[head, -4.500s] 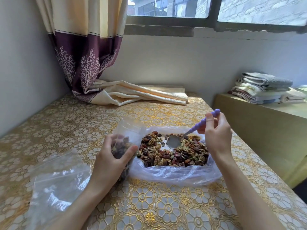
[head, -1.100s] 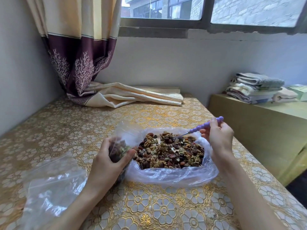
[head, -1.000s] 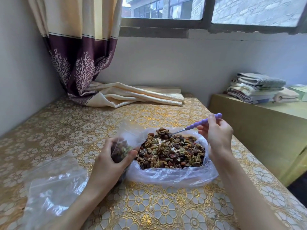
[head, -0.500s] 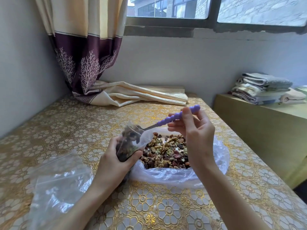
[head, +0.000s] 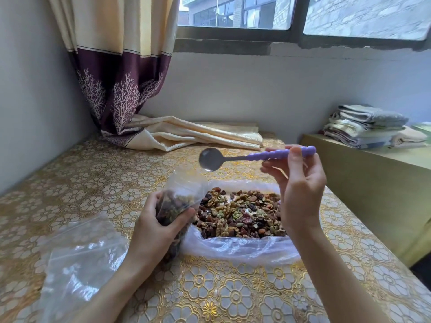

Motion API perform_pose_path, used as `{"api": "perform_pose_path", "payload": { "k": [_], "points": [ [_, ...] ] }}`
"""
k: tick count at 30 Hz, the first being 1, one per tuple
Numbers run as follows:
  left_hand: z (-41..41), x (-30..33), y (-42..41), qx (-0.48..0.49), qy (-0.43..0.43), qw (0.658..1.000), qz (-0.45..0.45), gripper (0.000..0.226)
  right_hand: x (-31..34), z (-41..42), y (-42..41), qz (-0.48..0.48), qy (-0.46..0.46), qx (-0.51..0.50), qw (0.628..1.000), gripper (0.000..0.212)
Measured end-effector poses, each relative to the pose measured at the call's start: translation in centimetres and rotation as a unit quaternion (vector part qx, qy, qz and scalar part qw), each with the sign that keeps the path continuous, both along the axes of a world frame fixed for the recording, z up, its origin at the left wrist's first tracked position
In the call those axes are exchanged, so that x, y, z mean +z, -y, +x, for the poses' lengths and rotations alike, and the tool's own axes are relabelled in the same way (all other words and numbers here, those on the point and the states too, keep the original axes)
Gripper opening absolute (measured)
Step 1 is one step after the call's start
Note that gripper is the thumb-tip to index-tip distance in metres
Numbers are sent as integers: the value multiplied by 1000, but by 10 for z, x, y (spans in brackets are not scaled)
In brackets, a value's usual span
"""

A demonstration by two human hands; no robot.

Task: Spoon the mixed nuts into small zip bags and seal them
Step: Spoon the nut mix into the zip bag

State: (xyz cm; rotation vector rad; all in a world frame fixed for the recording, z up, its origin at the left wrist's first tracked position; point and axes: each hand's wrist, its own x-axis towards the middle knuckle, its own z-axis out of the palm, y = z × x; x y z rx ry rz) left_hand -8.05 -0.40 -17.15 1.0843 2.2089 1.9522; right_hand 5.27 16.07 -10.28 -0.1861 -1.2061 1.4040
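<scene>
Half a second ago my spoon (head: 235, 157) was tipped into the mouth of the small zip bag (head: 177, 203); now I have lifted it out and it hangs empty in the air above the nuts. So this scoop is delivered. Near the front left edge of the table (head: 233, 297) lie spare empty bags (head: 81, 255). My left hand (head: 155, 231) grips the small zip bag, fingers curled round it, its mouth not sealed. My right hand (head: 296, 187) pinches the purple handle. Behind, the mixed nuts (head: 240, 214) lie in their open plastic bag (head: 238, 250), mid-table. I judge another scoop, or sealing, comes next.
</scene>
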Motion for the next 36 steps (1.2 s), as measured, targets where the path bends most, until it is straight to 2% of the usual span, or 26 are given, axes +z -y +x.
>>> {"api": "perform_pose_path", "payload": {
  "k": [3, 7, 10, 13, 17, 20, 22, 27, 32, 36],
  "points": [
    [1, 3, 1, 6, -2, 999, 33, 42, -6, 5, -22, -42, 68, -77, 994, 15],
    [0, 8, 4, 21, -9, 997, 74, 33, -17, 10, -40, 7, 170, -193, 966, 19],
    [1, 9, 4, 17, -6, 997, 81, 33, -22, 10, -45, 43, 218, -238, 946, 18],
    [2, 9, 4, 13, -6, 997, 79, 36, -27, 8, -45, 46, 257, -222, 939, 17],
    [1, 8, 4, 14, -8, 997, 72, 38, -34, 4, -47, -34, 291, -137, 946, 20],
    [2, 8, 4, 12, -7, 997, 72, 38, -40, -1, -48, -103, 305, -48, 945, 23],
    [2, 8, 4, 12, -9, 998, 68, 38, -43, -4, -47, -114, 314, -28, 942, 26],
    [1, 5, 3, 20, -17, 999, 38, 33, -43, -4, -47, -129, 295, -52, 945, 28],
    [1, 1, 2, 17, -11, 1000, -4, 41, -39, -3, -45, -156, 234, -47, 958, 31],
    [1, 1, 1, 19, -39, 999, -20, 36, -32, -3, -38, -141, 178, -51, 973, 31]
  ]
}}
